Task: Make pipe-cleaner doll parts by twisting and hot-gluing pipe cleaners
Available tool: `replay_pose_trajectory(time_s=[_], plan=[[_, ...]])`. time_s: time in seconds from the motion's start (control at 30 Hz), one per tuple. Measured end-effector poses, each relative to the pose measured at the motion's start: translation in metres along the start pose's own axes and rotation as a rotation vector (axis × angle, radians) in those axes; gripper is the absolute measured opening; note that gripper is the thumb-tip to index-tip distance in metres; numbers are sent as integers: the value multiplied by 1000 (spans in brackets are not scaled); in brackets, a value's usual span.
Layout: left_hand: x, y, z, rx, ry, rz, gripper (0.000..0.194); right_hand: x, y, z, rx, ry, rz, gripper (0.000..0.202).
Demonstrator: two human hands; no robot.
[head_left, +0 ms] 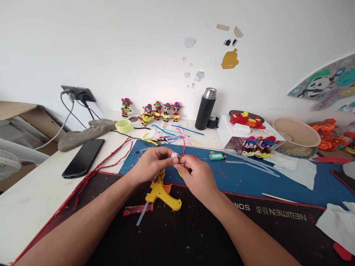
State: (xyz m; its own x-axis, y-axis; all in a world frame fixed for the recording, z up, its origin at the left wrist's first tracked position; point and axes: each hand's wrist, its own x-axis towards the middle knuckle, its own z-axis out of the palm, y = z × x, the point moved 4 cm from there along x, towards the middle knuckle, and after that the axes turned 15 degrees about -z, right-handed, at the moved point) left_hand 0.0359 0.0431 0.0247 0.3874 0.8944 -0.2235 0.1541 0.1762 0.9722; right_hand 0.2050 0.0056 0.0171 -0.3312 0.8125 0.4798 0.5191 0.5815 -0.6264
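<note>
My left hand [154,162] pinches a small pale pink-white fuzzy piece [174,155], which looks like coiled pipe cleaner, between thumb and fingers. My right hand [196,171] is closed too, its fingertips meeting the left ones at that piece and partly hiding it. Something red and yellow shows just behind the right fingers, mostly covered. Below the hands a yellow hot glue gun [163,195] lies on the dark mat, with a clear glue stick [142,214] sticking out of its back. Beside it is a red transparent case [137,209].
Several pipe-cleaner figures [157,111] stand along the wall. Loose coloured pipe cleaners [180,135] lie behind the blue mat [238,177]. A phone [83,158] and red tinsel stems [91,173] are at left. A black flask [205,109], white box [226,133] and bowl [296,133] stand at back right.
</note>
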Motion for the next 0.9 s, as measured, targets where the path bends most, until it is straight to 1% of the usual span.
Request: replay_pose_trajectory(time_s=[0.27, 0.5, 0.57, 0.63, 0.73, 0.8, 0.9], plan=[[0, 2, 3, -58, -23, -7, 33, 1, -2, -3, -4, 11, 5, 20], [0, 1, 2, -44, -11, -6, 31, 1, -2, -1, -1, 16, -3, 16], [-1, 1, 1, -37, -2, -4, 31, 1, -2, -1, 32, 7, 11, 16], [-1, 3, -1, -57, 31, 13, 29, 1, -2, -1, 84, -2, 34, 17], [-2, 8, -8, -122, 137, 77, 27, 1, 0, -1, 170, 3, 78, 21], [-3, 11, -11, -154, 178, 116, 26, 1, 3, -1, 231, 23, 105, 23], [-1, 11, -11, -191, 125, 114, 27, 0, 6, 0, 322, 56, 133, 26]])
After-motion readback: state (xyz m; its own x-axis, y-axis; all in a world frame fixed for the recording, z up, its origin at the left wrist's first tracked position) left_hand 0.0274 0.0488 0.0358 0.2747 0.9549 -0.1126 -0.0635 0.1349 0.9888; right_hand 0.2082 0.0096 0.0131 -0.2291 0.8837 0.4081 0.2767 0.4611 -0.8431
